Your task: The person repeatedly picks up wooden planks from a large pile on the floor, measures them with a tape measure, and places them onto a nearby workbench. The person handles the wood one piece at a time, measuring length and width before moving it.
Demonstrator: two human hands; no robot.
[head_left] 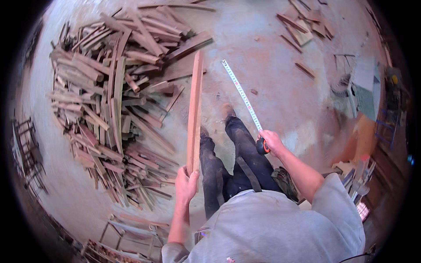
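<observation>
My left hand is closed round the lower end of a long reddish-brown wooden bar, which points away from me and leans up past my feet. In my right hand is a tape measure with a black and orange case. Its pale blade is drawn out far ahead and slants up to the left, its hooked tip free in the air. Bar and blade are apart, with a gap between them that widens toward me. My right palm hides part of the case.
A big heap of wooden offcuts covers the floor on the left. More scraps lie at the far right. A small wood block sits on the floor ahead. Metal frames stand at the lower left, and a brown board at the right.
</observation>
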